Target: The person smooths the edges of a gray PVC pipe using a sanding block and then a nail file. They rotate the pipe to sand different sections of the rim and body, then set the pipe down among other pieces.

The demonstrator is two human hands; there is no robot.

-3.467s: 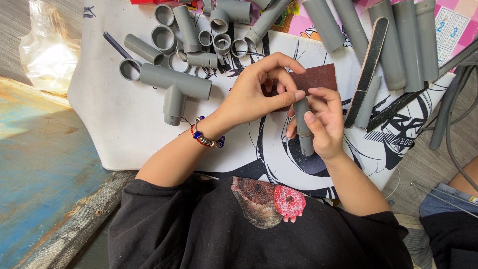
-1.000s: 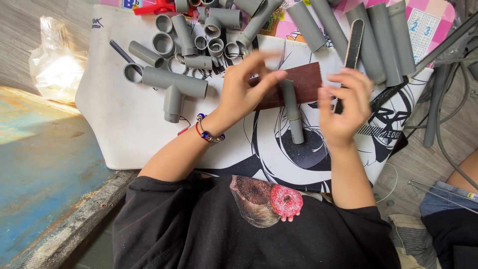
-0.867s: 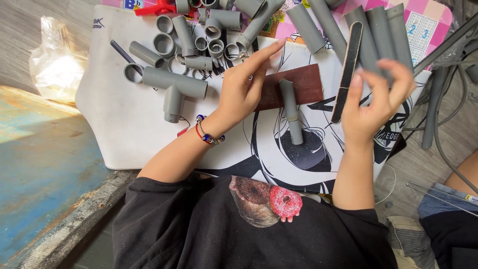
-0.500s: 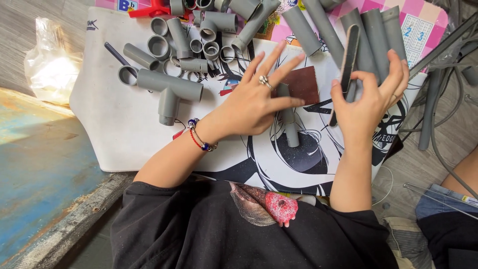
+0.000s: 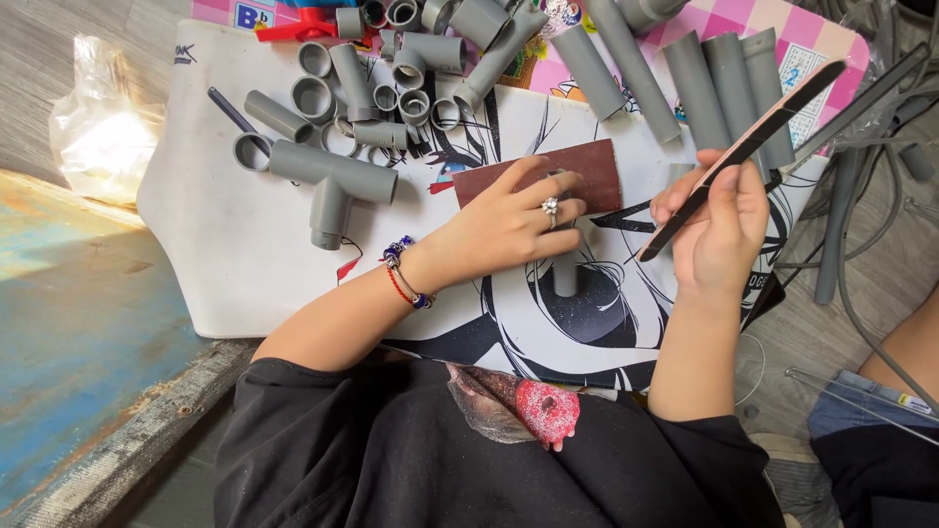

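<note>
My left hand (image 5: 509, 220) lies over a short grey pipe piece (image 5: 565, 276) and the lower edge of a brown sandpaper sheet (image 5: 577, 168) on a white printed board (image 5: 225, 244). The fingers curl around the pipe's upper part, which is hidden under them. My right hand (image 5: 719, 230) holds a long flat file (image 5: 753, 142), black-edged with a pinkish face, tilted up to the right above the board.
Several grey pipe fittings, a tee (image 5: 333, 176) among them, lie at the board's upper left. Longer grey pipes (image 5: 704, 83) lie at the top right. A clear plastic bag (image 5: 103, 117) sits at far left. Grey cables (image 5: 861, 196) and another person's leg (image 5: 910, 352) are at right.
My right hand picked the long file up from beside the pipes and drew it toward me. My left hand settled onto the short pipe and the sandpaper.
</note>
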